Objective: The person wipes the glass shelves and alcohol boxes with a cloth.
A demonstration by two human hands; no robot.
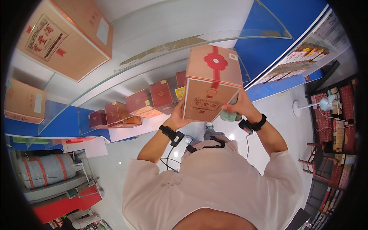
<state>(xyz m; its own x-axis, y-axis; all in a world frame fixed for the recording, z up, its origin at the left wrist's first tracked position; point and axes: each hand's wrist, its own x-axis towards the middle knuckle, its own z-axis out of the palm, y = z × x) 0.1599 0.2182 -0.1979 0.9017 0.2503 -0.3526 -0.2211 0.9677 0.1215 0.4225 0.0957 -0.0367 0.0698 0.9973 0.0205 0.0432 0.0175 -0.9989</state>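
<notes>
A tan cardboard gift box (212, 86) with a red ribbon and flower-shaped seal is held between both hands at the front of the glass shelves. My left hand (178, 116) grips its lower left side, the fingers partly hidden behind it. On the right side, my right hand (240, 106) presses the box with its thumb near the front edge. A crumpled grey-green cloth (231, 113) is also under that hand. Behind the box runs the edge of an upper glass shelf (172, 51); whether the box touches it, I cannot tell.
A large tan box (66, 37) and a smaller one (24, 100) stand on the shelves at left. Dark red boxes (161, 92) line a lower shelf. Blue panels (267, 20) frame the unit. On the right are a fan (327, 103) and a wooden chair (316, 159).
</notes>
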